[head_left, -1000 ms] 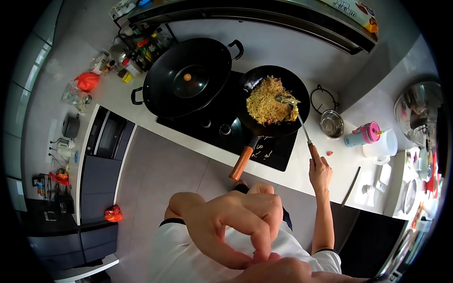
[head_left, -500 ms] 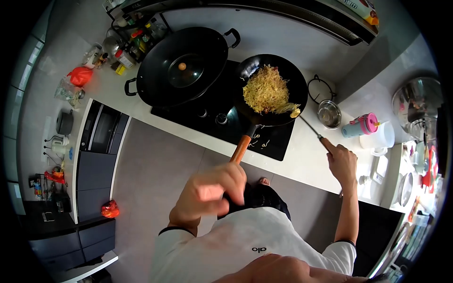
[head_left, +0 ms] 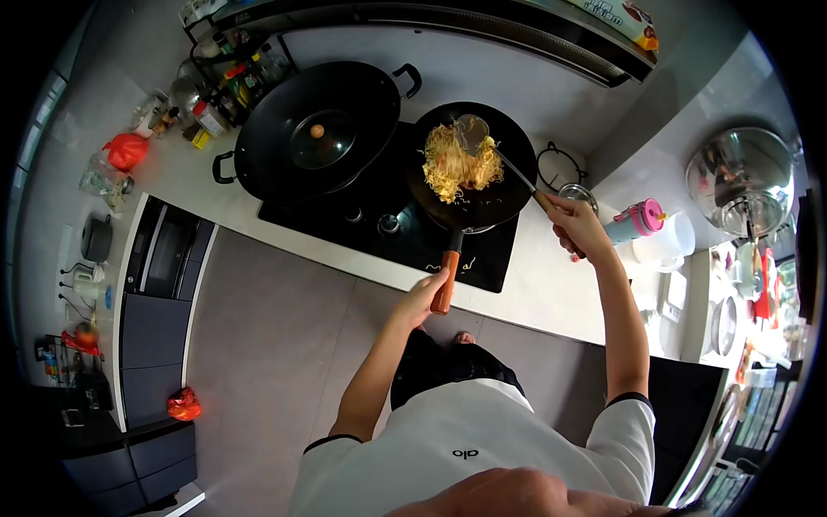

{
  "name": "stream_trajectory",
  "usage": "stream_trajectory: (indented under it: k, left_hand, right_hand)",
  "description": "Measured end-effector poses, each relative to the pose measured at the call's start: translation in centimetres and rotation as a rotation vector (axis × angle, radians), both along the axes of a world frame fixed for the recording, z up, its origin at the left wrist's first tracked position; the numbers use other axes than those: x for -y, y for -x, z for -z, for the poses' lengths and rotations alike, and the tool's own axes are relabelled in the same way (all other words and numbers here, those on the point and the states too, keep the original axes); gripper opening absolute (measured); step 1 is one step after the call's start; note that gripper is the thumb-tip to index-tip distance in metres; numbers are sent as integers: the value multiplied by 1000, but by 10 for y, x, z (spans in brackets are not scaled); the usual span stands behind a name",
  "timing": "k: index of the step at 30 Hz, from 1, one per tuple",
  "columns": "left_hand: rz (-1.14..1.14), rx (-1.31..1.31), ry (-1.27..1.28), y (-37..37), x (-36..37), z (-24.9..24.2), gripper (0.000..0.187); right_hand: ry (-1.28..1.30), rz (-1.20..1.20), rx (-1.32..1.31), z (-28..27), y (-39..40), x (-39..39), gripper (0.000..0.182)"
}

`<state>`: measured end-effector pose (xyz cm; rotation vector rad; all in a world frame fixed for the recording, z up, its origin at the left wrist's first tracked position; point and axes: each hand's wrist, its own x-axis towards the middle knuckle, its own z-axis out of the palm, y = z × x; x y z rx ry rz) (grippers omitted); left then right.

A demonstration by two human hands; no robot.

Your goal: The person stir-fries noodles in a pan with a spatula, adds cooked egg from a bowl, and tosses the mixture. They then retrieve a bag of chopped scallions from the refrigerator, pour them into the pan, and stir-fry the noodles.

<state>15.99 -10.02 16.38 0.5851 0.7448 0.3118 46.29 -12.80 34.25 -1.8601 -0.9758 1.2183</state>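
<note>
My left hand point(head_left: 422, 299) is closed at the orange wooden handle of a black frying wok point(head_left: 519, 164), thumb along its side; the fingers behind are partly hidden. Yellow noodles point(head_left: 448, 168) lie heaped in that wok. My right hand point(head_left: 581, 227) grips the wooden end of a metal spatula point(head_left: 517, 175). The spatula's rounded head is among the noodles, toward the far side of the wok.
A larger black wok point(head_left: 284, 95) with one egg point(head_left: 317, 131) stands left on the black cooktop point(head_left: 482, 258). A metal bowl point(head_left: 579, 195), wire ring point(head_left: 562, 164) and pink-lidded cup point(head_left: 635, 222) stand to the right. Bottles point(head_left: 245, 82) line the back left.
My left hand has come to the wok handle from in front of it. My right hand has moved up and left, carrying the spatula head from the near right edge into the noodles.
</note>
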Motion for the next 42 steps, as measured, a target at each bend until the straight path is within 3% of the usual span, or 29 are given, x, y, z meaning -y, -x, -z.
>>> stream_trajectory:
  k: [3, 4, 7, 8, 9, 11, 14, 18, 19, 21, 24, 28, 33, 35, 38, 42]
  left_hand:
    - [-128, 82, 251, -22, 9, -7, 43]
    - [-88, 239, 274, -19, 7, 2, 44]
    - [-84, 224, 245, -13, 7, 6, 41]
    - [-78, 240, 249, -10, 6, 8, 39]
    - [-79, 241, 257, -11, 1, 5, 38]
    - [-77, 219, 288, -5, 2, 0, 37]
    - [-86, 195, 303, -3, 0, -3, 37]
    - [-62, 182, 289, 1, -4, -6, 35]
    - [-50, 182, 284, 2, -6, -7, 35]
    - [-17, 158, 269, 7, -10, -13, 32]
    - [6, 129, 255, 15, -18, -20, 29]
    - [14, 81, 261, 16, -21, -25, 25]
    - [17, 88, 247, 21, -25, -27, 25]
    - [12, 66, 263, 21, -27, -29, 25]
    - [34, 58, 256, 18, -22, -29, 24]
    - [48, 73, 232, 18, -27, -27, 23]
  right_hand:
    - [21, 61, -305, 5, 3, -3, 38]
    - [25, 96, -516, 15, 1, 1, 36]
    - [-52, 120, -1210, 79, -1, 18, 35]
    - [-53, 222, -1175, 91, 12, 26, 39]
    - [-120, 78, -1386, 124, 16, 32, 43]
    - [-115, 234, -1659, 123, 47, 37, 46]
    - [-289, 98, -2033, 131, 67, 35, 45]
    - [-123, 57, -750, 76, 38, 39, 37]
    - [12, 24, -379, 65, 22, 43, 35]
    - [19, -110, 229, 43, 9, 51, 34]
    - [-254, -419, 834, 57, -9, 34, 42]
    - [-33, -343, 945, 113, 46, 0, 53]
    - [161, -539, 1211, 65, 43, 48, 57]
    - [75, -477, 1258, 71, 38, 28, 51]
    - [-9, -364, 1287, 129, 56, -3, 45]
    - [32, -509, 1299, 89, 58, 57, 44]
